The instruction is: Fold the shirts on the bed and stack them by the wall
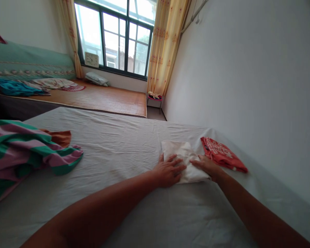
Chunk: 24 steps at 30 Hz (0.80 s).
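Here we rest our left hand [170, 170] and right hand [208, 166], fingers outstretched, on a folded white garment [179, 148], perhaps a shirt.

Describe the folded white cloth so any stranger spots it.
On the pale sheet beside the right-hand wall, find the left hand and right hand. The folded cloth beneath both is plain white, unlike the lettered red bundle beside it.

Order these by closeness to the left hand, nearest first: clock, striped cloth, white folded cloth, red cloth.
1. White folded cloth: under the left hand.
2. Red cloth: to the right.
3. Striped cloth: to the left.
4. Clock: back by the window.
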### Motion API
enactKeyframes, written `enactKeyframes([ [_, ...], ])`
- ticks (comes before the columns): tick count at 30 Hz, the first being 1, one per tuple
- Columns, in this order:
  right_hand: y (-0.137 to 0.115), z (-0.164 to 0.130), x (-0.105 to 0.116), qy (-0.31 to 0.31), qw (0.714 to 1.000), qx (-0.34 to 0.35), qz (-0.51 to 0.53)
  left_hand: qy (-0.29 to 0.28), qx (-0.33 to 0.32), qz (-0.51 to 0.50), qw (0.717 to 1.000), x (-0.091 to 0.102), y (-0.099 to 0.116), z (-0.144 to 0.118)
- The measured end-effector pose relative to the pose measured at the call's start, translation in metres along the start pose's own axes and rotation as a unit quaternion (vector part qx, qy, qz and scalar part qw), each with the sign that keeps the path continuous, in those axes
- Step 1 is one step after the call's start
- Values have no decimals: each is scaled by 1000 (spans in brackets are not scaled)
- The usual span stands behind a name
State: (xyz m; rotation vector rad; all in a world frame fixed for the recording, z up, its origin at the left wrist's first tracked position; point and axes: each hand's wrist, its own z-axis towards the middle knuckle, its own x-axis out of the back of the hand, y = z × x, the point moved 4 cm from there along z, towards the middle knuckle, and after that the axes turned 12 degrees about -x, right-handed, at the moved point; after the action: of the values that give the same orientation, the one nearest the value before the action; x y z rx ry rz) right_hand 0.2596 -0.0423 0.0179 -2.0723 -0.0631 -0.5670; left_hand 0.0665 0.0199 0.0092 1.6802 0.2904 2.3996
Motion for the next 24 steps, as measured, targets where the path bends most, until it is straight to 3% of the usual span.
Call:
enactKeyframes([
  [3, -1, -3, -8, -71, 997, -18, 30, 2, -2, 1, 1000, 1, 1, 0],
  [5, -3, -5, -5, -41, 999, -1, -4, 1, -1, 6, 1000, 1, 2, -1],
  [8, -5, -8, 3, 54, 994, 42, -85, 0, -1, 15, 1000, 1, 2, 0],
  [10, -6, -11, 3, 66, 991, 65, -93, 1, -2, 18, 1000, 1, 2, 0],
  [14, -9, -15, -5, -6, 996, 89, -8, 3, -4, 21, 1000, 1, 2, 0],
  [19, -7, -12, -12, -69, 991, 53, 99, 7, -4, 30, 1000, 2, 4, 2],
  [22, -14, -11, -5, -69, 986, 72, 134, 43, 20, 47, 998, 5, 0, 3],
  [24, -26, -13, 13, -29, 985, 110, 128, 74, 42, 57, 995, 7, -4, 4],
])
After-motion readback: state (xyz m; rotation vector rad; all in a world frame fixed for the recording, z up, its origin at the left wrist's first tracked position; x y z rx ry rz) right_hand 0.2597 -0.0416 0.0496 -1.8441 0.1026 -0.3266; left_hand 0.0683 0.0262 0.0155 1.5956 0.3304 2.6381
